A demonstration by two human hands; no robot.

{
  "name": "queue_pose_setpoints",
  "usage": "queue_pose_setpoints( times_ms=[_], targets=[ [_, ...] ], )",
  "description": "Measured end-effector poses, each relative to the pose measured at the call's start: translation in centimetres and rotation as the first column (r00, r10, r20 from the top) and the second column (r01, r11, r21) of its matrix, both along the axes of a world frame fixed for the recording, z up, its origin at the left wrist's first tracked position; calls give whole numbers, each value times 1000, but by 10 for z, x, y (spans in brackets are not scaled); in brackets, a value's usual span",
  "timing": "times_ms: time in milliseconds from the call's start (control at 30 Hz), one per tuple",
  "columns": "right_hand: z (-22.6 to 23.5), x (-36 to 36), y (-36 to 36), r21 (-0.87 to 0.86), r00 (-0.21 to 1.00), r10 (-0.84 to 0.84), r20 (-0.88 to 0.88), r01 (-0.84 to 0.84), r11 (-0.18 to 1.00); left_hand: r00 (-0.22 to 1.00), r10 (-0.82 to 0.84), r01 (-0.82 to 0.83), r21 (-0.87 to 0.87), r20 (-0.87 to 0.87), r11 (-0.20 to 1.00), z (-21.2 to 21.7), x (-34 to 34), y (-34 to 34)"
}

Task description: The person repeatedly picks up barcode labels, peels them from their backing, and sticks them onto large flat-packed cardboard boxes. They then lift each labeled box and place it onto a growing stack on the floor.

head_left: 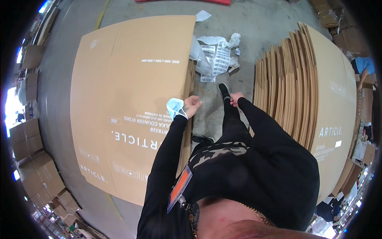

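My left hand (192, 106) hangs beside the edge of a large flattened cardboard stack (131, 79) on my left, its fingers loosely curled and apart, with nothing visible in them. A light blue face mask (175, 107) is looped around that wrist by its white strap. Over my leg, my right hand (236, 98) is closed, fingers drawn together; whatever it may hold is hidden. On my right, many flat cardboard sheets (284, 83) stand on edge, leaning together, apart from my hand.
Label sheets (221, 61) and crumpled clear plastic (234, 41) lie on the concrete floor ahead. My shoe (224, 91) stands between the two stacks. Stacked cartons (38, 175) line the far left. At the right rim, a person in a blue top (365, 65) reaches down among boxes.
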State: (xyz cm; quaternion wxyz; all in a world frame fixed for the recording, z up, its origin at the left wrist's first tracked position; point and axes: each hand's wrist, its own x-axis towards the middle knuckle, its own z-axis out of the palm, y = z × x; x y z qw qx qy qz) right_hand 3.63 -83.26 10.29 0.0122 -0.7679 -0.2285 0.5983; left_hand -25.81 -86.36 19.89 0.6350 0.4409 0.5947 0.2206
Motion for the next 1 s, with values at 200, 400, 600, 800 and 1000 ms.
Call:
queue_pose_setpoints(
  times_ms=[200, 400, 600, 800, 1000],
  targets=[
    [-122, 33, 115, 137, 997, -9, -74, 19, 990, 988, 65, -92, -196, -143, 976, -135, 90, 115],
    [-243, 26, 198, 489, 1000, 0, -17, 8, 873, 814, 533, -579, -377, -229, 723, -295, 155, 241],
    [-267, 1, 248, 479, 995, 63, -74, -20, 878, 592, 733, -805, -205, -336, 556, -402, 157, 268],
    [-308, 1, 258, 490, 983, 155, -101, -86, 868, 571, 739, -819, -195, -358, 539, -417, 182, 271],
    [-302, -13, 245, 568, 983, 112, -145, -10, 823, 536, 758, -844, -251, -371, 473, -401, 185, 260]
  ],
)
